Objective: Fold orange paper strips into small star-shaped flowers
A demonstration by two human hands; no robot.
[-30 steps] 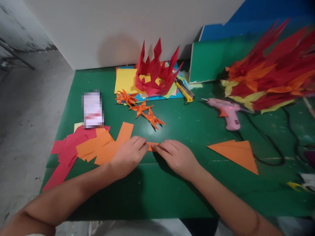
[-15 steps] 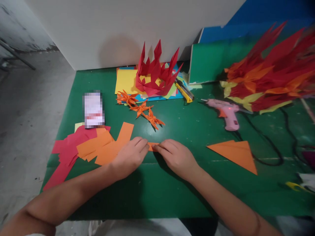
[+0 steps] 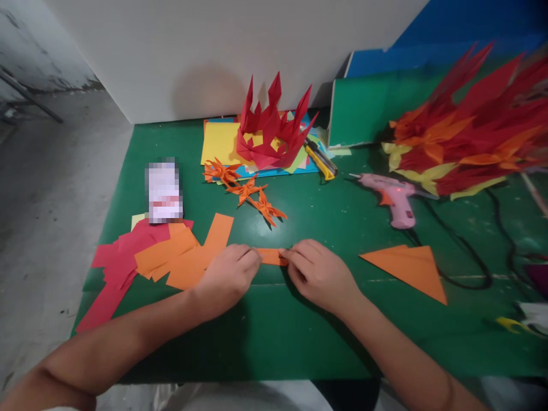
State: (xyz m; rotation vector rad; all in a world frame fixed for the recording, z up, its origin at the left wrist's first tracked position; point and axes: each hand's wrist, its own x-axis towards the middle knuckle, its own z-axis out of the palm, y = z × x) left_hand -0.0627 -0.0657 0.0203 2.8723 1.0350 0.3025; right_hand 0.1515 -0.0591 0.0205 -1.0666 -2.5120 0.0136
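Note:
A narrow orange paper strip [image 3: 271, 256] lies between my hands, low over the green table. My left hand [image 3: 231, 274] pinches its left end, with fingers closed. At the strip's right end, my right hand [image 3: 319, 274] grips with thumb and fingertips pressed together; the ends are partly hidden by the fingers. Loose orange paper strips [image 3: 184, 257] and red paper strips [image 3: 115, 262] are heaped just left of my left hand. To the right of my right hand lies a folded orange paper triangle [image 3: 413, 268]. Several folded orange paper stars [image 3: 244, 191] sit beyond my hands.
A red pointed paper crown [image 3: 269, 140] stands on coloured sheets [image 3: 218, 142] at the back, beside a yellow utility knife [image 3: 321, 160]. A pink glue gun [image 3: 394, 194] with a lit red light trails a black cord. A large paper flame piece [image 3: 466, 125] is behind it.
My right hand has shifted slightly right along the orange strip, so more of it shows between my hands. My left hand stays almost in place.

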